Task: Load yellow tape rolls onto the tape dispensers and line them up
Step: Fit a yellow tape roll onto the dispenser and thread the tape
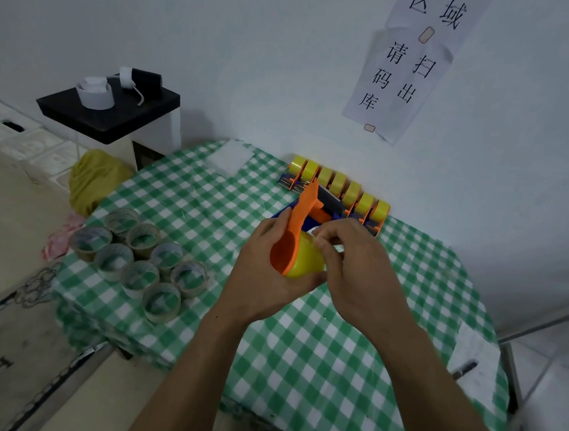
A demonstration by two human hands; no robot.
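My left hand (264, 275) grips an orange and blue tape dispenser (297, 230) over the middle of the table, with a yellow tape roll (306, 262) seated in it. My right hand (354, 266) pinches at the top edge of that roll with thumb and fingertips. Behind them, a row of several dispensers loaded with yellow rolls (340, 186) stands side by side along the wall. Part of the held dispenser's blue body is hidden by my hands.
Several clear tape rolls (141, 258) stand clustered at the table's left edge on the green checked cloth (332, 357). A white pad (229, 157) lies at the back. A black stand with white rolls (110, 104) and a yellow bag (93, 178) sit left of the table.
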